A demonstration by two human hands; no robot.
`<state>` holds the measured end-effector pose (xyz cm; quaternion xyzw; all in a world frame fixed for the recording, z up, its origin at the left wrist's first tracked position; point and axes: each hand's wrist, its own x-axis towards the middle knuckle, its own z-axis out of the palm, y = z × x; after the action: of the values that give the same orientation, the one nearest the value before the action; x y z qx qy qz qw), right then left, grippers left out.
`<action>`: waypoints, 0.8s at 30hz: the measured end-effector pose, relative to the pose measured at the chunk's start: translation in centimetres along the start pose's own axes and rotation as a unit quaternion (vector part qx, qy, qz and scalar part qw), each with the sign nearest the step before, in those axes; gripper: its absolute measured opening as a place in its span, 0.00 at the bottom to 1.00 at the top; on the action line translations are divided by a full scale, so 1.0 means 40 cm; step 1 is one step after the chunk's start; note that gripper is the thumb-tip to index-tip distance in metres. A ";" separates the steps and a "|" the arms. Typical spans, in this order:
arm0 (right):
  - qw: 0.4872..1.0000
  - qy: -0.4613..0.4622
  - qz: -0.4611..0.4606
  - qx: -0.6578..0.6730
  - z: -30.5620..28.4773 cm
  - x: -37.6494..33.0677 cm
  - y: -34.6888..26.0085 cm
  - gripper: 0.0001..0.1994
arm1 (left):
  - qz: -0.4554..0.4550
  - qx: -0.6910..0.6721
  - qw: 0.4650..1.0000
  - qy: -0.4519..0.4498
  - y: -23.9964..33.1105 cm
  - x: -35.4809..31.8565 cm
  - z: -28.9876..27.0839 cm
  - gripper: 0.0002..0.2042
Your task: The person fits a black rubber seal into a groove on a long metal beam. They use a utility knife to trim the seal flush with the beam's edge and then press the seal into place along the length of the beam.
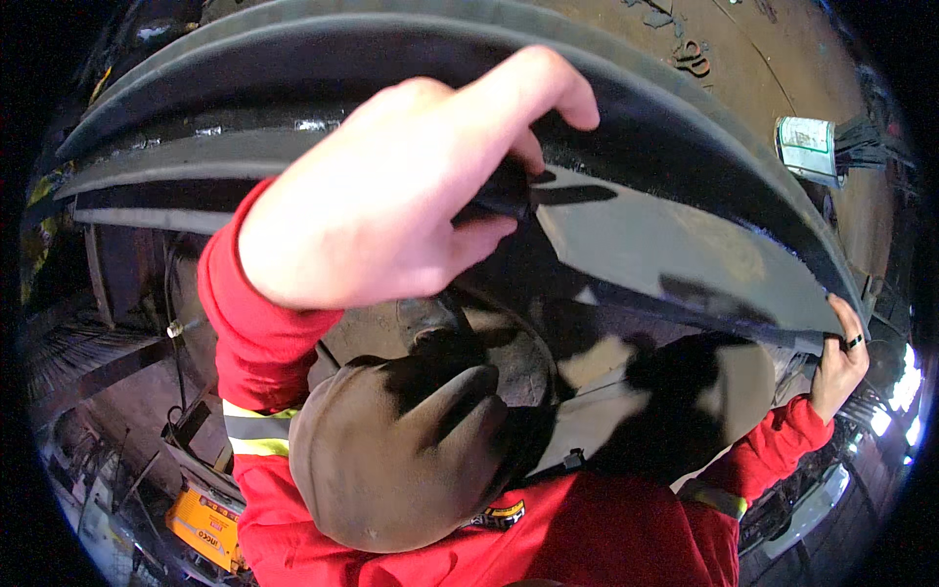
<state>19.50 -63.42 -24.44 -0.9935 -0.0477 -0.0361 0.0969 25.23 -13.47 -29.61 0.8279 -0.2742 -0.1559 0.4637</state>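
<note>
**One left hand [381,196] raised, one right hand [843,357] on the beam [675,220]**

Nearest of all is the left hand, its back turned up and its fingers bent over toward the thumb. Something dark shows between finger and thumb, but whether it is a held thing or only shadow cannot be told. The hand hangs in front of the beam from this view, and no contact between them can be made out.

Below it bulges a brown cloth shape [391,479], perhaps the person's own knee, against the red jacket [606,538]. If so, the person sits or crouches with the legs close in, which would keep the beam within easy reach.

Beyond lies the beam, dark, curved and flanged, arching across the whole view. The right hand grips its right end, a ring [854,341] on one finger; a hold there, at the corner, would probably help to steady or guide so long a piece.

Farther off, past the outer flange, the brown counter [782,73] carries a scissor-like tool [692,59] and a pale can [807,149]. Thin dark rods [861,147] stick out of the can, presumably kept bunched so they do not scatter. At lower left sits an orange box [205,528], well apart from both hands.
</note>
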 end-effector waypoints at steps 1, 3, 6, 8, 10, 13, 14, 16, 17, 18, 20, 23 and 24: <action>1.000 -0.007 -0.004 -0.002 -0.007 0.003 0.009 0.25 | 0.000 0.000 1.000 0.004 -0.002 0.000 0.003 0.35; 1.000 -0.011 -0.004 0.000 -0.010 0.008 0.023 0.25 | -0.009 -0.052 0.998 0.020 0.011 0.002 0.010 0.37; 0.999 -0.013 0.006 0.032 -0.001 0.010 0.044 0.24 | -0.010 -0.088 0.996 0.026 0.012 0.003 0.014 0.38; 0.999 -0.009 0.010 0.034 -0.002 0.005 0.056 0.23 | -0.014 -0.054 0.998 -0.034 0.000 0.017 -0.016 0.35; 1.000 -0.004 0.012 0.025 0.003 0.008 0.055 0.22 | -0.014 -0.057 0.998 -0.035 0.008 0.022 -0.013 0.33; 0.998 0.004 0.029 0.063 0.016 0.013 0.059 0.21 | 0.020 -0.080 0.997 0.003 0.012 0.009 0.013 0.29; 0.996 0.007 0.037 0.084 0.020 0.014 0.062 0.20 | 0.046 -0.056 0.997 -0.020 0.002 0.008 0.000 0.26; 0.998 0.005 0.031 0.063 0.019 0.018 0.057 0.20 | 0.075 -0.020 0.996 -0.042 -0.005 0.010 -0.011 0.19; 0.997 0.007 0.039 0.062 0.016 0.019 0.051 0.19 | 0.077 -0.006 0.996 -0.041 0.001 0.011 -0.014 0.16; 0.997 0.006 0.045 0.062 0.017 0.021 0.045 0.19 | 0.076 0.008 0.996 -0.039 0.007 0.009 -0.014 0.13; 0.996 0.015 0.045 0.080 0.018 0.021 0.048 0.17 | 0.047 0.011 0.999 -0.016 0.016 0.007 -0.011 0.08; 0.995 0.024 0.039 0.086 0.008 0.026 0.040 0.17 | 0.002 0.006 1.000 0.000 0.022 0.004 -0.006 0.04; 0.996 0.021 0.032 0.077 0.002 0.032 0.035 0.16 | -0.018 -0.004 1.000 0.007 0.024 0.004 -0.003 0.04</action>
<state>20.90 -64.65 -24.67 -0.9831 -0.0166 -0.0501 0.1752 25.13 -13.86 -28.74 0.8320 -0.2555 -0.1598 0.4658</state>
